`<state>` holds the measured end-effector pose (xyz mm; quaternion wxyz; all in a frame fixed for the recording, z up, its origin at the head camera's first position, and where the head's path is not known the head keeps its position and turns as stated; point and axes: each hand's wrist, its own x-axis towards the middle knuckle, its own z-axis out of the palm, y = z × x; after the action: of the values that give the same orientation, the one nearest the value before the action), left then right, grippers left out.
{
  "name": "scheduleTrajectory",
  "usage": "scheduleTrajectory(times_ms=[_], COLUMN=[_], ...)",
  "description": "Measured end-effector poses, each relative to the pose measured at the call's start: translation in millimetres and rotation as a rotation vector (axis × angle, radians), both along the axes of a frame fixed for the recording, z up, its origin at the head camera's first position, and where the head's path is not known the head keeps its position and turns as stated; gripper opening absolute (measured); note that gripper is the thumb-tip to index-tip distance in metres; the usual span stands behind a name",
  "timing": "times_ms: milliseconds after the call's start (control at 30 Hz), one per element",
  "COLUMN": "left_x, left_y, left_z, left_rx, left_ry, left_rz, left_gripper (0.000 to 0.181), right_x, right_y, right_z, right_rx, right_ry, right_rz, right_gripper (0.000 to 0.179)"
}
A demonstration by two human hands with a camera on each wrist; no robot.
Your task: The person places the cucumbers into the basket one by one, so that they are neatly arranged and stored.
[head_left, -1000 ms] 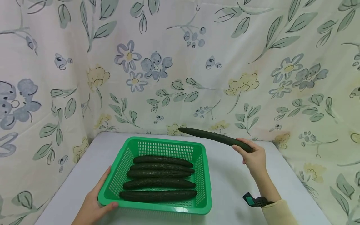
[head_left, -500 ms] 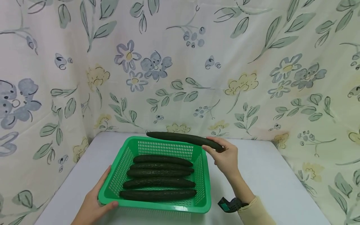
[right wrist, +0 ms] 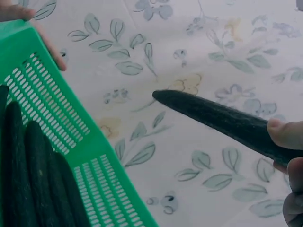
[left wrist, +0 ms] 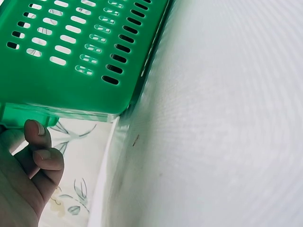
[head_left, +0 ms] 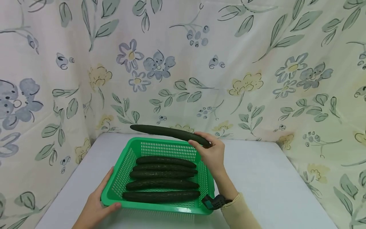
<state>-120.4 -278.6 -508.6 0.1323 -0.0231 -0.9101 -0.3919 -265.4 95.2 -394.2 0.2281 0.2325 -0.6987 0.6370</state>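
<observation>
My right hand (head_left: 212,152) grips a long dark green cucumber (head_left: 160,131) near its right end, thumb on the near side. The cucumber is in the air above the basket's far rim, its free end pointing left and slightly up. In the right wrist view the same cucumber (right wrist: 213,113) stands apart from the basket. A green plastic basket (head_left: 160,206) with slotted walls sits on the table. Several cucumbers (head_left: 161,183) lie side by side in it, running left to right. At its near left corner my left hand (head_left: 95,203) holds the rim, fingers curled under it in the left wrist view.
A white-covered table (head_left: 257,184) extends on both sides of the basket. Behind and beside it hangs a floral curtain (head_left: 183,63). My right wrist wears a black strapped device (head_left: 215,201), which overlaps the basket's near right corner in the head view.
My right hand has carried the cucumber leftward from the table's right side to above the basket's far rim. It rose slightly in the last half second. The left hand stays at the rim.
</observation>
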Motion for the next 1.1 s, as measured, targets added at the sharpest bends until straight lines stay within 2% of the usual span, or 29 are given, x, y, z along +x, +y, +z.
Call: scheduleTrajectory(times_ms=[200,367,600,800,1000,1100], left_x=[-1.4,-1.0,0.6,1.1,-0.2,0.3], left_y=[4.1,3.9,2.4,0.2,-1.6,-1.8], left_z=[-1.7,-0.3,-0.1,0.6,0.3,1.2], left_rx=[0.022,0.037,-0.014,-0.023,0.011,0.019], left_ry=[-0.01,-0.009,-0.003,-0.008,-0.013,-0.011], left_rz=[-0.012,-0.029,-0.011,-0.008,-0.013,-0.013], left_gripper=[0.117,0.118,0.121,0.121,0.117,0.117], right_x=[-4.0,-10.4,-16.8,-21.8,-35.8,-41.4], right_y=[-10.8,-12.5,-15.7,-18.4,-19.7,-20.9], right_z=[-15.7,-24.8,-34.4,-41.0,-44.5,-45.4], right_rx=[-0.006,0.031,0.159,0.232,0.318,0.369], right_ry=[-0.019,-0.134,-0.285,-0.414,-0.498,-0.513], right_rz=[0.008,0.013,-0.058,-0.064,-0.099,-0.11], right_gripper=[0.03,0.029,0.032,0.039,0.036,0.032])
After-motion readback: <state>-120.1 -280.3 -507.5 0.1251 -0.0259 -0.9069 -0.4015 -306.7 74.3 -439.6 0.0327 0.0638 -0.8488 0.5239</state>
